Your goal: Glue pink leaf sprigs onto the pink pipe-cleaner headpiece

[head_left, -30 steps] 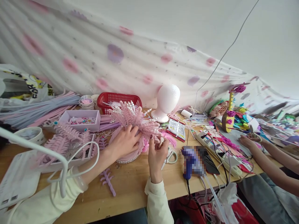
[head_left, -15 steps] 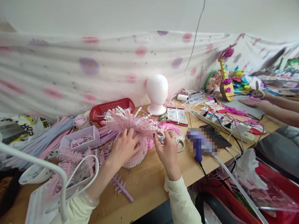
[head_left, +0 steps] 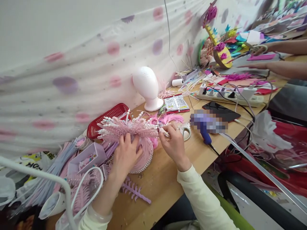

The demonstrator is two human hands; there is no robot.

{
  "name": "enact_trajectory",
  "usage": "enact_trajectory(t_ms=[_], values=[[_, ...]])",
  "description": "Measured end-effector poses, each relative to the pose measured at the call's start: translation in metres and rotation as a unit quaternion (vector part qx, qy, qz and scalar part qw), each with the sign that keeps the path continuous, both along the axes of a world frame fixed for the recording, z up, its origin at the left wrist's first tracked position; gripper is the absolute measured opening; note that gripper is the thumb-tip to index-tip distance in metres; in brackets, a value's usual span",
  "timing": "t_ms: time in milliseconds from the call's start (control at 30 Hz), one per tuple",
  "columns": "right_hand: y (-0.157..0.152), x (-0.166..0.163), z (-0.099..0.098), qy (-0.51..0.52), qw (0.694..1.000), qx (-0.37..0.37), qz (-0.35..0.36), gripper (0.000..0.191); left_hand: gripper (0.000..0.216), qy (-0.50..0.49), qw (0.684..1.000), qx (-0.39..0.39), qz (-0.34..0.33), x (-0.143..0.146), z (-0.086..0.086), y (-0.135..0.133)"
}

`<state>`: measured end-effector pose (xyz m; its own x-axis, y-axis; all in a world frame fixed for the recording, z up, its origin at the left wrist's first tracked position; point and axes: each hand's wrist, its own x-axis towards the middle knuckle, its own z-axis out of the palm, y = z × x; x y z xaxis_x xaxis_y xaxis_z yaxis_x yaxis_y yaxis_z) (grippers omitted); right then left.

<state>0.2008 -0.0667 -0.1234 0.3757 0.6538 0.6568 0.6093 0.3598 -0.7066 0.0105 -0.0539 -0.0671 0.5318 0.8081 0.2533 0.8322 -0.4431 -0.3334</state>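
Soft bright light, faint shadows, slight blur, stretched edges, pixelated patch point(head_left: 211, 122)

Fuzzy ornament point(head_left: 117, 126) with glossy beads point(head_left: 150, 158), smooth wooden table point(head_left: 165, 182), matt foam head point(head_left: 146, 81), plastic basket point(head_left: 107, 115)

The pink ornament point(head_left: 142, 129) sits on the wooden table point(head_left: 165, 180), its fuzzy fronds point(head_left: 115, 127) fanned wide and studded with pearly white beads (a few stand up at the top). Below the fan, a rounded, softer pink body point(head_left: 146, 152) shows, edged with a curved row of pearls point(head_left: 141, 171). Just beside its right side is a small pale piece point(head_left: 164, 132), partly hidden
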Motion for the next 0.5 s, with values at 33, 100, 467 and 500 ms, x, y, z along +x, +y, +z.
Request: enact_trajectory(t_ms=[33,100,467,500], values=[[-0.002,0.001,0.000,0.012,1.000,0.016,-0.006,0.012,0.039,-0.008,1.000,-0.003,0.003,-0.001,-0.001,0.000],[-0.004,0.002,-0.001,0.030,0.998,0.048,-0.015,0.013,0.039,-0.044,0.999,-0.007,-0.005,-0.007,-0.002,0.000],[-0.018,0.003,-0.004,0.084,0.983,0.159,-0.039,0.034,0.036,-0.136,0.989,0.001,-0.061,-0.022,-0.011,-0.001],[-0.018,0.004,-0.004,0.083,0.984,0.157,-0.036,0.034,0.036,-0.121,0.991,0.008,-0.061,-0.020,-0.013,-0.001]])
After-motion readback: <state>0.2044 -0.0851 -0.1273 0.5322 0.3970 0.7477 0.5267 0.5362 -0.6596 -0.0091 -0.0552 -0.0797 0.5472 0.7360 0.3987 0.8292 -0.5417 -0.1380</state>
